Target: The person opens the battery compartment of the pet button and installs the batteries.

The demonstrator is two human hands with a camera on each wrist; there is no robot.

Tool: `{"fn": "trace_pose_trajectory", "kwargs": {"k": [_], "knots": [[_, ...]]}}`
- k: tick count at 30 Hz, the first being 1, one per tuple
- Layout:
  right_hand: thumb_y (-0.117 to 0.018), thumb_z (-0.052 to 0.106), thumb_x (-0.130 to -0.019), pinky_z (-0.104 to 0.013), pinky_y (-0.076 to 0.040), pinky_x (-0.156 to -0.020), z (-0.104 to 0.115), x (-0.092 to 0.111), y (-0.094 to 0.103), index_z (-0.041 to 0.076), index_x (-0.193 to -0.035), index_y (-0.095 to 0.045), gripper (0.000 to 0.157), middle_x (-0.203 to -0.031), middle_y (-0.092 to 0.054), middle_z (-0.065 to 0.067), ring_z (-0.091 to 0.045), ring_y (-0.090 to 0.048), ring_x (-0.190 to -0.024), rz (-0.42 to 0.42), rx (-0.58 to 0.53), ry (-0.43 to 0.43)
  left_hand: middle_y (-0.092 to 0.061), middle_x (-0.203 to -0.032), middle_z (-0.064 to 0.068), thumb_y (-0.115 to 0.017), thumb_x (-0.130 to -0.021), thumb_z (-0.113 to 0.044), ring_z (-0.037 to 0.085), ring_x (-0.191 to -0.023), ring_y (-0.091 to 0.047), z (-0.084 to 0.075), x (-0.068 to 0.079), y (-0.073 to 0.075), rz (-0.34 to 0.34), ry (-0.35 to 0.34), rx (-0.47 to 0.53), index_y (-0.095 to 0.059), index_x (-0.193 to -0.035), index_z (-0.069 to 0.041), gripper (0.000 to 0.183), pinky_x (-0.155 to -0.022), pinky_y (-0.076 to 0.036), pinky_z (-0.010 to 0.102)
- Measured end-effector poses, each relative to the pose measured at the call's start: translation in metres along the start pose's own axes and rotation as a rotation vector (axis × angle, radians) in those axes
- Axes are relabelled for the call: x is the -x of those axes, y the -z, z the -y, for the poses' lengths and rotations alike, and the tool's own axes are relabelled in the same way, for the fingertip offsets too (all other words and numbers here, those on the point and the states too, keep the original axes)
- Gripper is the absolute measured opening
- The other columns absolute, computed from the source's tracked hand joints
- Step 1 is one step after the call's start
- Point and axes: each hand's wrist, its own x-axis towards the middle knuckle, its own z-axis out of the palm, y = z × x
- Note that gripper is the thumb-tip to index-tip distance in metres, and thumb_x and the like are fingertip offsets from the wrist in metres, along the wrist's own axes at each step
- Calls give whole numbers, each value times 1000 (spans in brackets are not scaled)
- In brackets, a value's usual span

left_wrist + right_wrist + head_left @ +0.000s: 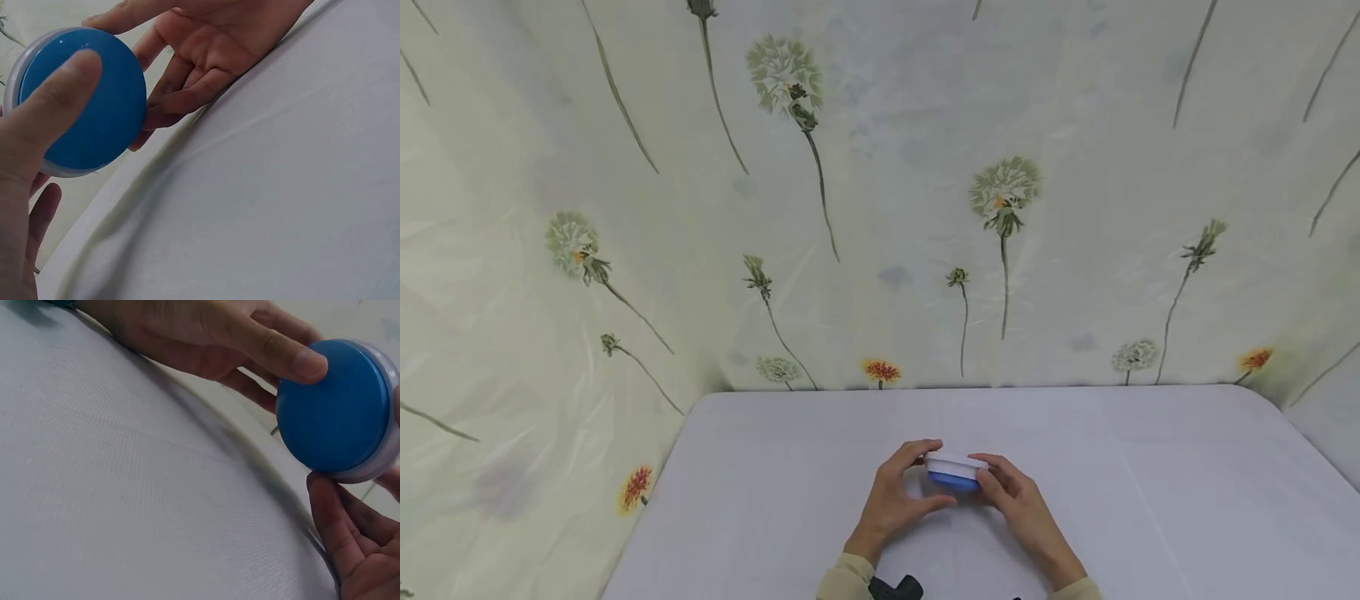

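Note:
A small round container, white above and blue below, hangs between both hands over the table; in the head view its white part (957,461) faces up. Its flat blue face (115,109) fills much of the upper left of the left wrist view. My left hand (893,493) holds it from the left, fingers at the white edge and thumb reaching across the blue side. From the right, my right hand (1028,505) grips the rim between thumb and fingers. The right wrist view shows right-hand fingers (340,519) under the lower edge. Whatever the container holds is hidden.
A white cloth covers the table (760,467), wrinkled in faint lines. Behind and to the left hangs a pale curtain (880,208) printed with dandelions. A black object (898,588) sits by the left sleeve at the bottom of the head view.

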Motion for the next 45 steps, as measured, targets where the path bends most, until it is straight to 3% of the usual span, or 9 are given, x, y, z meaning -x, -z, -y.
{"fn": "trace_pose_trajectory", "kwargs": {"k": [4,7,12,20,24,30,34,39,45], "knots": [[-45,29,-92,-26,-52,-77,-1,-1,0,15,-120,-50,32,-117,-55,-15,-13,-62,-94,24,3,-9,-59,-113,3,-78,-64,-19,15,-103,-56,-15,-1,7,-16,-16,11,-53,-118,-9,60,-82,-50,28],[-43,31,-93,-26,-52,-77,-2,-1,-1,15,-123,-47,35,-121,-52,-16,-13,-61,-97,51,27,-2,-60,-111,3,-77,-65,-15,15,-101,-57,-19,0,9,-17,8,29,-54,-115,-8,55,-81,-51,29],[-42,32,-93,-27,-52,-79,-2,-1,-2,17,-127,-45,38,-125,-50,-11,-12,-59,-100,59,30,12,-60,-110,4,-77,-65,-12,17,-101,-57,-14,1,7,-39,31,74,-55,-113,-6,54,-82,-51,28],[-51,17,-90,-24,-49,-87,-12,-1,4,15,-136,-32,50,-131,-44,-8,-5,-48,-113,33,98,267,-57,-114,-11,-73,-68,-32,6,-102,-56,10,7,-3,-71,165,87,-51,-118,-26,55,-83,-50,21],[-59,10,-84,-24,-47,-90,-12,0,6,14,-134,-33,57,-130,-43,-6,-8,-45,-117,18,85,327,-58,-112,-10,-72,-68,-36,5,-97,-58,10,7,-4,-66,194,77,-51,-118,-27,55,-79,-51,21],[-64,14,-80,-24,-49,-86,-12,2,4,19,-132,-37,58,-131,-43,-1,-8,-48,-112,32,95,303,-62,-107,0,-73,-68,-29,11,-89,-62,-9,4,2,-39,237,123,-53,-116,-18,53,-73,-54,24],[-64,16,-81,-24,-50,-83,-13,2,3,19,-130,-40,55,-127,-46,-4,-7,-52,-108,23,119,316,-63,-103,5,-74,-69,-26,14,-85,-63,-21,1,7,-19,256,141,-54,-115,-13,52,-70,-55,28],[-63,17,-81,-26,-53,-76,-17,1,4,15,-129,-41,53,-124,-48,-11,-10,-56,-101,11,123,303,-63,-101,6,-74,-69,-25,15,-83,-63,-24,0,7,-11,284,141,-54,-113,-10,51,-68,-55,29],[-64,16,-80,-25,-53,-67,-6,6,1,14,-126,-44,50,-116,-53,-12,-12,-59,-93,-25,85,179,-62,-100,4,-73,-68,-31,12,-82,-62,-18,2,4,3,312,135,-54,-114,-13,52,-66,-55,25]]}}
